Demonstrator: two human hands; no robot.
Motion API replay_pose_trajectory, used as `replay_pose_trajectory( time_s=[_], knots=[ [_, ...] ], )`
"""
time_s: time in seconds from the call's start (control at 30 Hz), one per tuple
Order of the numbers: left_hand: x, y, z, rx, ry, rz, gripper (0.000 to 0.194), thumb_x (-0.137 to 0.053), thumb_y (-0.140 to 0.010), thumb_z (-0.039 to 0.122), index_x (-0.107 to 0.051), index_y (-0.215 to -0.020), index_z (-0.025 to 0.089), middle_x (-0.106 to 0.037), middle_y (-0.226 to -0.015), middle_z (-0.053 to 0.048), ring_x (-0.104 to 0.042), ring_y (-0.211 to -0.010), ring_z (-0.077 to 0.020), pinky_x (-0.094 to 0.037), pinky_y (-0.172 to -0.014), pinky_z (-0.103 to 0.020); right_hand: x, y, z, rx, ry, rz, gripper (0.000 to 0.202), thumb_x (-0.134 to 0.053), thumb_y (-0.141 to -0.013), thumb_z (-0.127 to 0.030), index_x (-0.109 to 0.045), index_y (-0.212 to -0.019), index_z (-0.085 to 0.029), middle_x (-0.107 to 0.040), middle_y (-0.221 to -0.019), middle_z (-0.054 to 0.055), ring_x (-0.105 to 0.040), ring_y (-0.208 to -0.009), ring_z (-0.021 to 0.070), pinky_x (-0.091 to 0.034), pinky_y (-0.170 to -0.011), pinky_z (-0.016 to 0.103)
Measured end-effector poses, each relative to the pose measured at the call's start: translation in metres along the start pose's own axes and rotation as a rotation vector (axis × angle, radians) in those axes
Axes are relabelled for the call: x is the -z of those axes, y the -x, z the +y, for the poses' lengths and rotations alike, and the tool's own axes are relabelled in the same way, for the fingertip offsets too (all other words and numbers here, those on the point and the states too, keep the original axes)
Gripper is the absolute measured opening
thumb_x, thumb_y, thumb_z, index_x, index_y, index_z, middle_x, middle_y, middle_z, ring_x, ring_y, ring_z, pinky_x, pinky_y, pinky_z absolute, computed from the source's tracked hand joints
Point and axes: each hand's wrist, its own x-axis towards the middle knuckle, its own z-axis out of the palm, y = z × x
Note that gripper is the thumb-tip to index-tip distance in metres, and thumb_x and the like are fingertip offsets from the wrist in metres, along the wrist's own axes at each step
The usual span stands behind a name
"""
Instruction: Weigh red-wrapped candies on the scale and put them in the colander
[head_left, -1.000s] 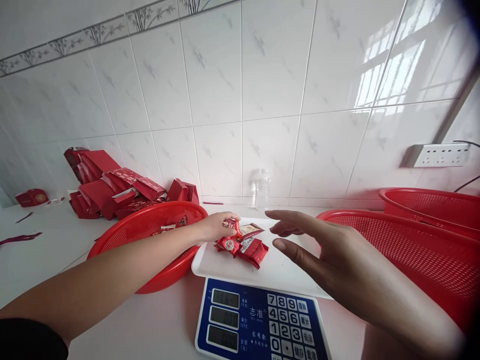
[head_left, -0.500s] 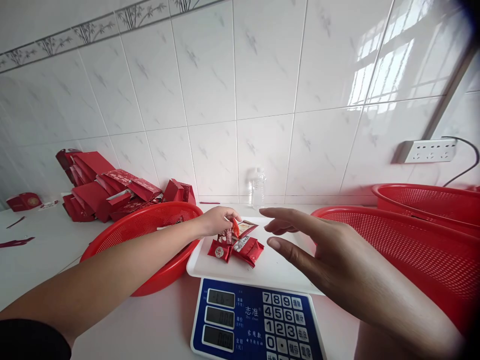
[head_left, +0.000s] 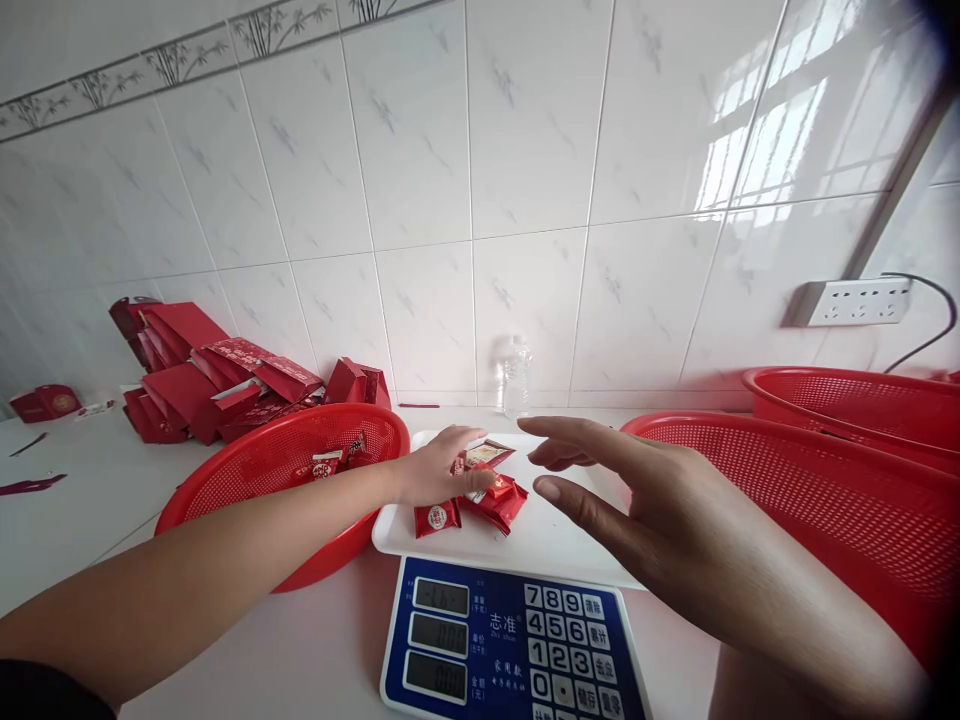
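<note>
Several red snack packets lie in a pile on the white tray [head_left: 577, 530] of a scale. Among them are a small packet with a round white emblem [head_left: 437, 518], a larger red packet [head_left: 511, 508] and a small orange-red packet [head_left: 496, 486] on top. A pale-fronted packet [head_left: 487, 453] lies at the back. My left hand [head_left: 437, 468] reaches over the pile from the left, thumb and fingers apart, partly covering the packets. Whether it touches them I cannot tell. My right hand [head_left: 637, 490] hovers at the tray's right side with fingers apart and nothing in it.
The scale's blue keypad panel [head_left: 502, 640] faces me. Left of the tray is a red basket [head_left: 247, 480] with some packets inside. Red boxes [head_left: 202, 370] are piled behind it. A clear bottle [head_left: 517, 375] stands by the wall. More red baskets [head_left: 795, 470] are on the right.
My left hand has let go of the small orange-red packet, which now lies on the pile. Its fingers have spread and it has lowered slightly. The right hand has stayed put.
</note>
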Motion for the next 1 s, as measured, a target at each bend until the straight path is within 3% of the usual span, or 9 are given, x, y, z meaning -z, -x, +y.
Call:
replay_pose_trajectory(
  time_s=[0.13,0.33,0.4,0.5,0.6,0.67,0.77,0.87,1.0],
  knots=[
    [-0.011,0.01,-0.016,0.062,-0.15,-0.102,0.109,-0.06,-0.071,0.077,-0.014,-0.156,0.027,-0.003,-0.164,-0.013,0.007,-0.148,-0.0419,-0.003,-0.115,-0.065,0.0,0.0,0.0,-0.006,0.008,0.006,0.036,-0.048,-0.096,-0.042,-0.061,-0.125,-0.025,-0.076,-0.099,0.006,-0.073,-0.078,0.0183,-0.059,-0.066,0.028],
    [-0.026,0.001,-0.025,-0.043,-0.158,-0.076,0.091,-0.046,-0.083,0.075,-0.016,-0.156,0.029,-0.009,-0.164,-0.008,0.004,-0.149,-0.0383,0.0,-0.117,-0.062,-0.002,-0.001,0.001,0.0,0.012,0.001,0.035,-0.049,-0.095,-0.04,-0.061,-0.125,-0.025,-0.076,-0.1,0.005,-0.073,-0.079,0.0172,-0.059,-0.067,0.027],
    [-0.031,-0.006,-0.023,-0.114,-0.167,-0.059,0.083,-0.039,-0.087,0.072,-0.021,-0.155,0.028,-0.016,-0.163,-0.008,-0.001,-0.149,-0.0365,-0.002,-0.118,-0.059,-0.002,-0.001,0.001,0.001,0.013,0.002,0.034,-0.05,-0.095,-0.038,-0.061,-0.125,-0.025,-0.076,-0.1,0.005,-0.073,-0.08,0.0168,-0.059,-0.068,0.027],
    [-0.038,-0.015,-0.019,-0.233,-0.189,-0.005,0.067,-0.035,-0.092,0.067,-0.039,-0.147,0.03,-0.035,-0.156,-0.007,-0.019,-0.146,-0.0336,-0.011,-0.118,-0.055,-0.002,-0.001,0.001,-0.009,0.004,-0.004,0.034,-0.05,-0.095,-0.037,-0.06,-0.125,-0.025,-0.076,-0.099,0.004,-0.073,-0.078,0.0162,-0.059,-0.066,0.026],
    [-0.044,-0.021,-0.017,-0.242,-0.182,0.067,0.054,-0.042,-0.093,0.059,-0.054,-0.136,0.028,-0.048,-0.146,-0.008,-0.037,-0.137,-0.0328,-0.023,-0.115,-0.051,-0.002,-0.001,0.001,-0.007,-0.006,-0.005,0.034,-0.05,-0.095,-0.037,-0.06,-0.125,-0.024,-0.076,-0.097,0.005,-0.073,-0.077,0.0172,-0.059,-0.064,0.026],
    [-0.043,-0.023,-0.015,-0.238,-0.126,0.084,0.051,-0.045,-0.093,0.054,-0.057,-0.133,0.025,-0.053,-0.141,-0.009,-0.043,-0.133,-0.0306,-0.029,-0.113,-0.047,-0.002,-0.001,0.001,-0.002,-0.004,-0.008,0.034,-0.05,-0.095,-0.037,-0.06,-0.125,-0.024,-0.076,-0.098,0.006,-0.073,-0.078,0.0177,-0.059,-0.064,0.026],
    [-0.031,-0.024,-0.013,-0.161,0.016,0.128,0.052,-0.041,-0.094,0.055,-0.056,-0.131,0.021,-0.055,-0.138,-0.01,-0.047,-0.13,-0.0268,-0.035,-0.11,-0.04,-0.001,-0.001,0.002,0.011,-0.001,-0.004,0.034,-0.05,-0.095,-0.038,-0.061,-0.125,-0.024,-0.076,-0.1,0.005,-0.073,-0.081,0.0179,-0.059,-0.067,0.027],
    [-0.004,-0.022,-0.017,-0.045,0.061,0.234,0.056,-0.034,-0.095,0.058,-0.051,-0.132,0.019,-0.051,-0.142,-0.012,-0.045,-0.132,-0.0258,-0.036,-0.11,-0.038,0.0,-0.001,0.002,0.002,-0.007,-0.001,0.034,-0.05,-0.096,-0.04,-0.061,-0.125,-0.026,-0.076,-0.098,0.004,-0.073,-0.082,0.0175,-0.06,-0.068,0.026],
    [0.034,-0.01,-0.045,0.09,0.016,0.391,0.045,-0.034,-0.097,0.048,-0.048,-0.127,0.018,-0.05,-0.142,-0.011,-0.042,-0.134,-0.0231,-0.032,-0.111,-0.034,-0.001,-0.001,0.003,-0.022,0.004,0.001,0.033,-0.05,-0.095,-0.039,-0.06,-0.124,-0.026,-0.076,-0.097,0.003,-0.074,-0.081,0.0172,-0.06,-0.069,0.026]
  ],
)
